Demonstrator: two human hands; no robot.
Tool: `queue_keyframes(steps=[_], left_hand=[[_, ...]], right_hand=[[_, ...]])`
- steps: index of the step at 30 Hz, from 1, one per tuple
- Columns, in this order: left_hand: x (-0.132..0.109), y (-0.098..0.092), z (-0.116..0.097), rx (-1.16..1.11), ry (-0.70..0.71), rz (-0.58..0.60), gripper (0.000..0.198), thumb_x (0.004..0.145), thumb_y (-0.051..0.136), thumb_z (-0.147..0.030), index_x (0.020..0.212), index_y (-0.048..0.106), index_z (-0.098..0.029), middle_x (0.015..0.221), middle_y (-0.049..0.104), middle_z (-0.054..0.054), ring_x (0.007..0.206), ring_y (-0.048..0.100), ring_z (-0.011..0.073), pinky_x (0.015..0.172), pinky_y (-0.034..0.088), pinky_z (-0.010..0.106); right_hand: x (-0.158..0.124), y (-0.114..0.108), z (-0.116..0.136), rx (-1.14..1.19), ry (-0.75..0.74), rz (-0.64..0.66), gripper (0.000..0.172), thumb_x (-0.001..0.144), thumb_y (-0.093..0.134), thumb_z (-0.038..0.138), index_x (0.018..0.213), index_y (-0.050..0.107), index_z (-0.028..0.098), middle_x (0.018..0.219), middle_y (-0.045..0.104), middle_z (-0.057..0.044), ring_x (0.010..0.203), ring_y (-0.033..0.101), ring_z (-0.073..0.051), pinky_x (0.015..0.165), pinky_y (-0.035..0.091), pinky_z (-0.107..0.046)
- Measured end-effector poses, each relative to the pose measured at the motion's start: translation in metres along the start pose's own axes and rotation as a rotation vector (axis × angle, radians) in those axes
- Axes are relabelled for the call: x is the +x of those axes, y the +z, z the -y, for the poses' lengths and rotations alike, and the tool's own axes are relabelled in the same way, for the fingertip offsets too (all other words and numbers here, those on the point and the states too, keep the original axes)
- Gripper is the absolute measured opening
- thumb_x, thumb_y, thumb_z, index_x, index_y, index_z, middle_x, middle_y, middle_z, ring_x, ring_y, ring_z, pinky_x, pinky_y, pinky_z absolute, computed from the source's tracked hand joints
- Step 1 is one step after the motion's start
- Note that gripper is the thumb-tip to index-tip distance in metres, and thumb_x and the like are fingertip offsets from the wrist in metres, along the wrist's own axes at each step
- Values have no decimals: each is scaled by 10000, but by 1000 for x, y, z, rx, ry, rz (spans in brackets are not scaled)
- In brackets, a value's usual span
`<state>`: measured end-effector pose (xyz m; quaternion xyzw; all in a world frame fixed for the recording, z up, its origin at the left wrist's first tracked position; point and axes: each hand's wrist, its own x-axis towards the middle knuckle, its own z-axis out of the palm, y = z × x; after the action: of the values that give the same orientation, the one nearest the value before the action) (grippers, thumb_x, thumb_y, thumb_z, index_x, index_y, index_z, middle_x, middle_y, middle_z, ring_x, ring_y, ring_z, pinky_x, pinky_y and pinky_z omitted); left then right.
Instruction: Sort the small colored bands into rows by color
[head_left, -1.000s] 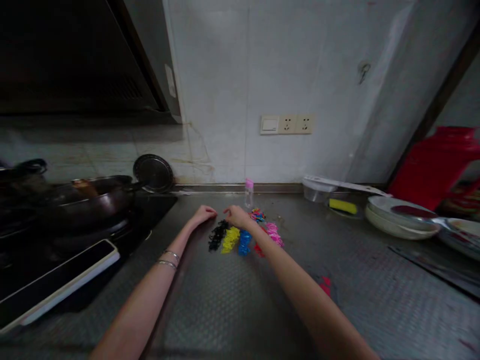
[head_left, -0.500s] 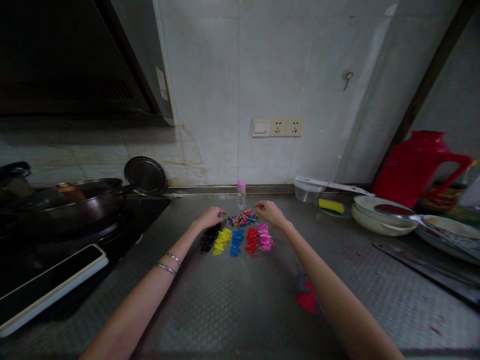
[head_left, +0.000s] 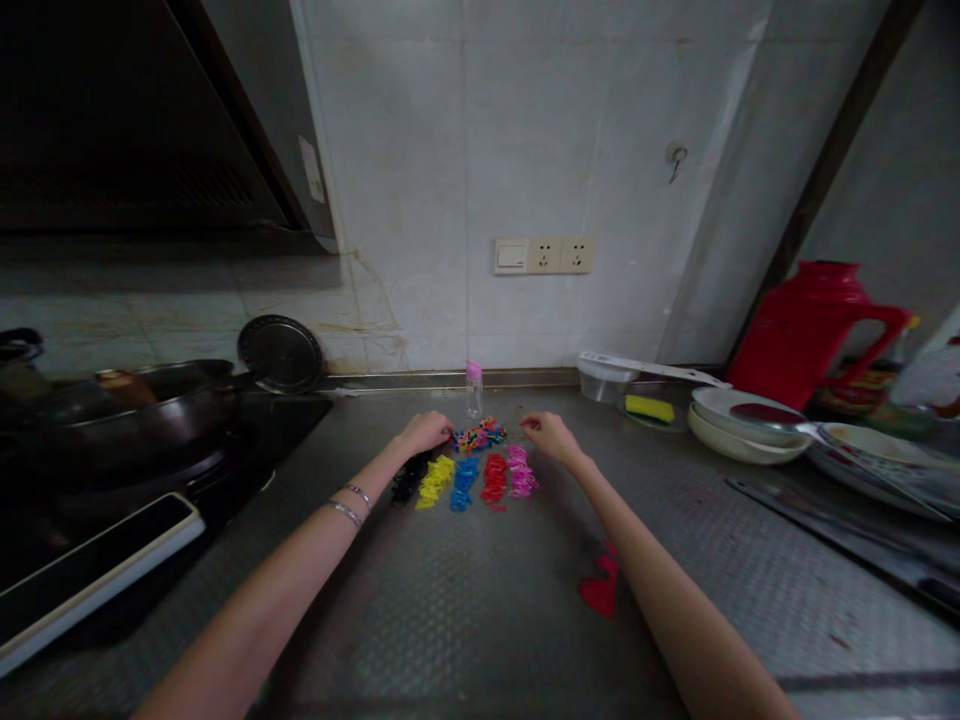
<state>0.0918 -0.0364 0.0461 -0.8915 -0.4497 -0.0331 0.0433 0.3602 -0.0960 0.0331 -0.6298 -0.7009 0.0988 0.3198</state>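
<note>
A mixed heap of small coloured rubber bands lies on the counter between my two hands. My left hand is at the heap's left edge, fingers curled and pressed together; whatever they pinch is too small to make out. Just right of the heap, my right hand hovers with thumb and fingertips drawn together, their contents unclear. In front, sorted piles form a row: black bands, partly behind my left hand, yellow bands, blue bands, red bands and pink bands. A clear bottle with pink cap stands behind the heap.
A red heart-shaped piece lies beside my right forearm. Bowls, a yellow sponge, a clear tub, a knife and a red thermos are on the right. Leftward are a pan and a phone-like slab.
The view has shifted slightly, so the scene sits further left. My right hand has drawn a little away from the heap; my left fingers are closer to its left edge.
</note>
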Motion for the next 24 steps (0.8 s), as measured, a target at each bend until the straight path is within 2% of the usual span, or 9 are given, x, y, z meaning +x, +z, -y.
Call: queue_keyframes(steps=[8,14,18,24], left_hand=[[-4,-7,-1,-13,-59,-61,233,759,469,-257,880,668,-265,904,670,23,817,602,154,666,412,194],[-21,-14,16,-39,-126,-89,244,739,464,-248,863,675,-248,877,673,21,800,596,144,639,399,179],[-31,-17,25,-89,-124,-112,236,723,474,-252,827,684,-229,823,675,19,750,595,142,607,387,181],[-24,-26,17,-202,-86,-157,249,711,483,-252,838,689,-192,806,674,26,704,581,130,618,388,187]], right_hand=[[-5,0,3,-38,-2,6,270,722,481,216,918,666,201,868,678,-49,815,609,-154,711,424,-209],[-6,2,4,-69,9,28,272,727,483,220,926,667,200,888,676,-57,829,608,-159,722,421,-216],[-7,3,7,-68,-5,28,265,732,483,209,917,672,205,902,676,-55,831,607,-164,708,424,-221],[-7,11,23,97,-77,11,255,717,516,191,917,674,175,848,679,-54,761,605,-146,695,436,-218]])
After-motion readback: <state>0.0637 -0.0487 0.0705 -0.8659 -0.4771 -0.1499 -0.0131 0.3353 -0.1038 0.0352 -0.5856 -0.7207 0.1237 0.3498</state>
